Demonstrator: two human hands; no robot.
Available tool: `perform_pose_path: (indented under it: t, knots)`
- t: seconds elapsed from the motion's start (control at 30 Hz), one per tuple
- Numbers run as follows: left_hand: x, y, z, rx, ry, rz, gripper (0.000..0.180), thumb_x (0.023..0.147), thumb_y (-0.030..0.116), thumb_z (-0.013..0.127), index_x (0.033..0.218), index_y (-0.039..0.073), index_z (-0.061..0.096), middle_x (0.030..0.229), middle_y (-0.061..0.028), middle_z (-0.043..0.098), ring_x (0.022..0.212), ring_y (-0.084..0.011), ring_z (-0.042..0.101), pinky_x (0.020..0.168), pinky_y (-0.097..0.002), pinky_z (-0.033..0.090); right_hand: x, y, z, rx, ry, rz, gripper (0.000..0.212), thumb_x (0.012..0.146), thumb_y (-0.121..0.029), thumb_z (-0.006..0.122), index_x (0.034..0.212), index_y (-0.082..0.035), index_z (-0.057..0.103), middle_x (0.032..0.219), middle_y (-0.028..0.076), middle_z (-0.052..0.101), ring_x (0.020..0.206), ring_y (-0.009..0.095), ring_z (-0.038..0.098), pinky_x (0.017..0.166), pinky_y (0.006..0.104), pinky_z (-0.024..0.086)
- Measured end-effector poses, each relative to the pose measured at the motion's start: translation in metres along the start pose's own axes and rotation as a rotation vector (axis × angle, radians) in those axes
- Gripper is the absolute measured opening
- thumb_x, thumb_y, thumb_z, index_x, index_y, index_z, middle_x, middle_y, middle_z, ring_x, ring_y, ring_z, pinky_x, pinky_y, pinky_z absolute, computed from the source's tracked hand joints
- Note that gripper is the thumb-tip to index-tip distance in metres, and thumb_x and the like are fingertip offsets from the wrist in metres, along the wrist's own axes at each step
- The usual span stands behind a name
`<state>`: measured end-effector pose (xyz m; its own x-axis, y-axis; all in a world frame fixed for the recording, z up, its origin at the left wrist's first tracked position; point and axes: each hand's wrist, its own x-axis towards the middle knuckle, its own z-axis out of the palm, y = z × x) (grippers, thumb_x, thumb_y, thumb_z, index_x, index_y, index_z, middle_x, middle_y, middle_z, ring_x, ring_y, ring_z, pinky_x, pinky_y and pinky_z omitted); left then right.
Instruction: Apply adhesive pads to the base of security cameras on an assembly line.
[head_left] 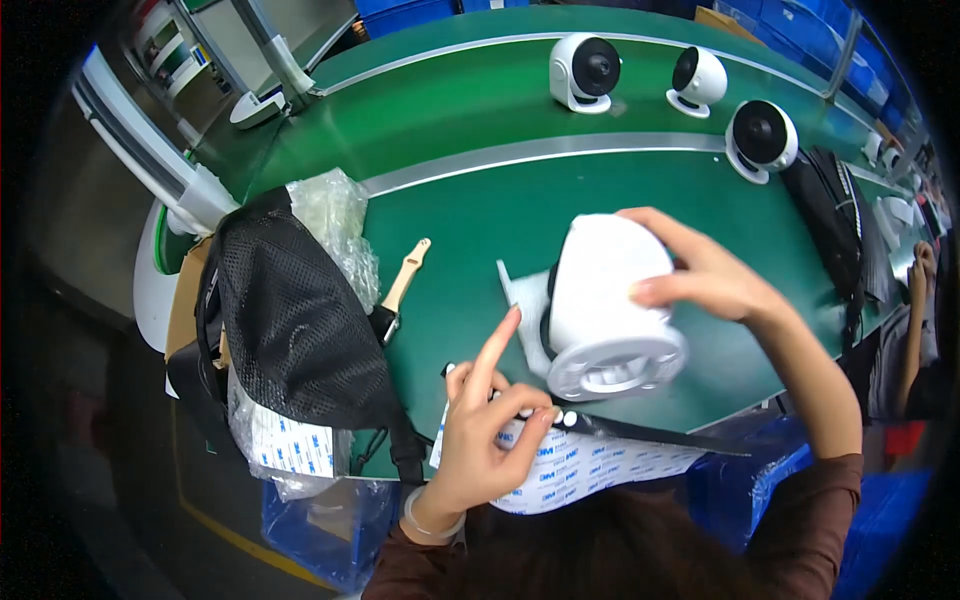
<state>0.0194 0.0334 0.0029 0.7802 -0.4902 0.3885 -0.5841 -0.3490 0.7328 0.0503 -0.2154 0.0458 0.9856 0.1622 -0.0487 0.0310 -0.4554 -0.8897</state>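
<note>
My right hand (705, 270) grips a white rounded device (610, 270) from its right side, thumb on the shell. The device is tilted, with its ring-shaped base (620, 365) facing toward me and its dark front turned left. A pale grey angled holder (531, 318) stands against its left side. My left hand (490, 430) is lower and to the left, index finger stretched toward the holder. Its thumb and another finger are pinched together beside a black strip (640, 432) with small white dots; what they hold is hidden. Under them lies a white sheet (590, 475) with blue print.
A black mesh bag (295, 310), clear plastic wrap (335, 220) and a watch with a beige strap (407, 275) lie left. Three similar devices (585, 72) (698, 80) (762, 138) stand along the far side. A dark bag (828, 215) lies right, beyond it another person's arm (915, 320).
</note>
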Motion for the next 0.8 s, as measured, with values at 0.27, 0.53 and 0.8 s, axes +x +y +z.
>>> perform_pose_path:
  t: [0.27,0.53,0.8]
  knots:
    - [-0.012,0.01,0.001,0.025,0.087,-0.025,0.004,0.066,0.008,0.065,0.069,0.007,0.062,0.114,-0.0136,0.053,0.063,-0.0136,0.044,0.081,-0.031,0.029,-0.013,0.013,0.021,-0.278,0.311,-0.128,0.059,0.073,-0.049,0.062,0.11,-0.003,0.056,0.112,0.019,0.051,0.099,0.026,0.052,0.082,0.035,0.042]
    - [-0.023,0.024,-0.011,-0.017,0.029,0.191,0.012,0.061,0.003,0.067,0.071,0.008,0.062,0.072,-0.0013,0.05,0.064,-0.018,0.043,0.072,-0.0324,0.027,-0.119,-0.017,0.072,-0.16,0.179,-0.41,0.027,0.071,-0.011,0.069,0.095,-0.002,0.062,0.089,0.011,0.061,0.082,0.026,0.059,0.069,0.0315,0.048]
    - [-0.009,0.041,-0.001,0.048,-0.214,0.302,0.015,0.061,0.008,0.07,0.074,0.008,0.064,0.058,0.0011,0.044,0.055,-0.0159,0.038,0.065,-0.0318,0.025,-0.132,-0.002,0.085,-0.128,0.276,-0.3,0.011,0.072,-0.003,0.067,0.081,-0.005,0.062,0.072,0.006,0.058,0.058,0.022,0.057,0.05,0.0286,0.045]
